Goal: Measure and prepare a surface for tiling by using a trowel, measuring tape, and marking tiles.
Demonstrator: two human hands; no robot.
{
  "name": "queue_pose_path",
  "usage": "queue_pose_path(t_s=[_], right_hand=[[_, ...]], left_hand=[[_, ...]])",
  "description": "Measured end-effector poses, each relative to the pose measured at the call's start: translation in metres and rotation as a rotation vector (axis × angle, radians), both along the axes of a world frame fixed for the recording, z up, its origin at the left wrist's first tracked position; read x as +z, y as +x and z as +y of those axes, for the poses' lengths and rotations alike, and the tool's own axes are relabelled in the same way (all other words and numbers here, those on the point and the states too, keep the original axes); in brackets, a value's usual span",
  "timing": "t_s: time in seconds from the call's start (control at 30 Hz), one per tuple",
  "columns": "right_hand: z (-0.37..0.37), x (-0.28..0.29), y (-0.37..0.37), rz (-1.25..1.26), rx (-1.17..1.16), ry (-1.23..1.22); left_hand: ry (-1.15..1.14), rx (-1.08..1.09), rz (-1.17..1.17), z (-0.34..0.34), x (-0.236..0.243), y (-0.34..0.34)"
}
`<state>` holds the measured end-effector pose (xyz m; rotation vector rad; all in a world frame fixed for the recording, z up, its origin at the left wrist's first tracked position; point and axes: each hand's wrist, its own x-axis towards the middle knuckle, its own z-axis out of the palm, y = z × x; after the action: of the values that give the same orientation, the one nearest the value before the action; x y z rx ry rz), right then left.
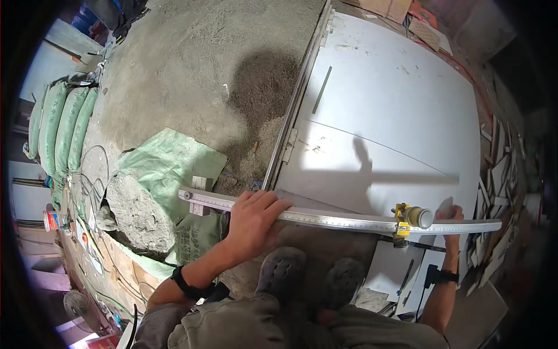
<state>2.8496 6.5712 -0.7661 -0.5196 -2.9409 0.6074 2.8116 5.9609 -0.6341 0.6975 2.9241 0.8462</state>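
A long silver graduated metal bar [331,219] runs crosswise in front of me, over the near edge of a large white panel [401,110]. My left hand [258,215] is closed over the bar left of its middle, back of the hand upward. On the right part of the bar sits a yellow sliding fitting [401,224] with a round, pale-topped knob [419,217]. Just right of that knob, my right hand [451,221] is closed at the bar, which hides part of it; its fingertips show on the far side. A small block [201,196] lies beneath the bar's left end.
A metal rail [293,104] borders the panel's left side. Grey powder [139,209] lies on a green woven sack [174,154]; filled green sacks [64,125] stand far left. Broken panel strips [500,198] pile up at right. My shoes [282,270] are below the bar.
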Motion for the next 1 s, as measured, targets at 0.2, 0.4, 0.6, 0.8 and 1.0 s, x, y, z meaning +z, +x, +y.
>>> queue_pose_path(t_s=[0.2,0.4,0.6,0.8,1.0], right_hand=[[0.004,-0.009,0.006,0.124,0.107,0.153],[0.019,-0.011,0.010,0.098,0.076,0.037],[-0.059,0.051,0.042,-0.143,0.129,0.030],[-0.163,0.254,0.061,-0.256,0.342,-0.585],[-0.203,0.213,0.009,-0.332,0.644,-0.324]], left_hand=[[0.016,0.011,-0.006,0.002,0.000,0.001],[0.041,0.014,-0.012,0.003,-0.001,0.001],[0.005,0.009,0.017,-0.003,-0.001,0.000],[-0.027,-0.060,0.145,-0.002,-0.001,0.004],[-0.048,-0.226,0.253,0.026,-0.002,0.008]])
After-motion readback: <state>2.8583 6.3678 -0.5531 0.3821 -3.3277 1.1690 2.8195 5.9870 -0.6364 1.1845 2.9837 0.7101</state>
